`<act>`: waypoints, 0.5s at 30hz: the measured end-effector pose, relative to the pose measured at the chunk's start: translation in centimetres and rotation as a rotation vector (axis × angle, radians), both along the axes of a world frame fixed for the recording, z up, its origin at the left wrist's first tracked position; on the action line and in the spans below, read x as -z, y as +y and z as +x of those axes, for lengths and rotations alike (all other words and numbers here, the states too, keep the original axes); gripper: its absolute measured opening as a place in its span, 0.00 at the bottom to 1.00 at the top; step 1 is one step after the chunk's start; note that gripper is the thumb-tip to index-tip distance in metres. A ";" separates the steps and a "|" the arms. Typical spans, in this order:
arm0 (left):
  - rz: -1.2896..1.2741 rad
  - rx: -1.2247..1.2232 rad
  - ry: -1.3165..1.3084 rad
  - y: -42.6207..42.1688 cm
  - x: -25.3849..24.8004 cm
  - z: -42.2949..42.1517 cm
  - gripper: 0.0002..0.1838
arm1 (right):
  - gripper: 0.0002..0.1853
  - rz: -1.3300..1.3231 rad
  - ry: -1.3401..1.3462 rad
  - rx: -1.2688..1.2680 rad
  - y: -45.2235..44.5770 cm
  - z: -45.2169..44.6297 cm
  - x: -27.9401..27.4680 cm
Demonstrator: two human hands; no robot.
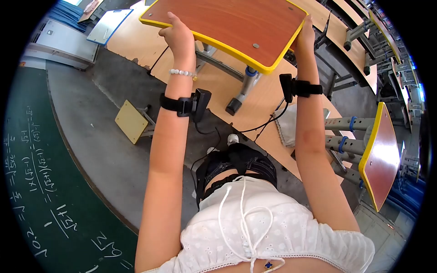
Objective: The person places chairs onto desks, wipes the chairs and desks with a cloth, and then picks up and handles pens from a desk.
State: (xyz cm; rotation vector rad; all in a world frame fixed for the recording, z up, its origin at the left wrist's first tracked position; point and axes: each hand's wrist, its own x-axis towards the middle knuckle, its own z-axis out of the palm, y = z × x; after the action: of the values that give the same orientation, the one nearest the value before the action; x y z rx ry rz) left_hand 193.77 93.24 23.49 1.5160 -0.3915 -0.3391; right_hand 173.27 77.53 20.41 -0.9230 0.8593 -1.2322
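Observation:
A stool with a reddish-brown seat [227, 25] edged in yellow is held up at the top of the view, its grey metal legs pointing down over the light wood desks. My left hand [179, 38] grips the seat's near left edge, thumb resting near the top surface. On the right side, my right hand [304, 37] is wrapped round the yellow edge, its fingers mostly hidden under the seat. One rubber-capped foot [234, 106] of the stool shows just above a desktop [255, 111]; whether it touches is unclear.
Another red-topped stool [381, 157] lies tilted at the right, near a white cloth [286, 125]. A small cream-topped stool [131, 122] is on the grey floor at left. The chalkboard [68, 200] fills the lower left. Rows of desks [346, 41] stand at upper right.

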 end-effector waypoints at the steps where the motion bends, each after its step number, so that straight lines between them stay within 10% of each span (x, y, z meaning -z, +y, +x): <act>1: -0.016 0.008 0.002 0.0 -0.4 0.0 0.34 | 0.30 0.004 -0.027 -0.038 -0.2 0.2 -0.2; 12: 0.011 0.035 0.045 -0.2 -0.4 0.6 0.33 | 0.33 0.144 -0.097 -0.269 2.9 -0.4 -3.6; 15: -0.007 0.101 0.009 0.2 0.2 1.2 0.32 | 0.35 0.005 0.011 -0.487 -0.9 -4.2 2.9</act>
State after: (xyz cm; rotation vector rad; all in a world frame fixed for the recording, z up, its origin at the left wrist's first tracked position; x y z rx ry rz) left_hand 195.01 93.39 23.32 1.4901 -0.4624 -0.4237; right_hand 169.10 76.59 17.49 -1.0601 0.5966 -0.8035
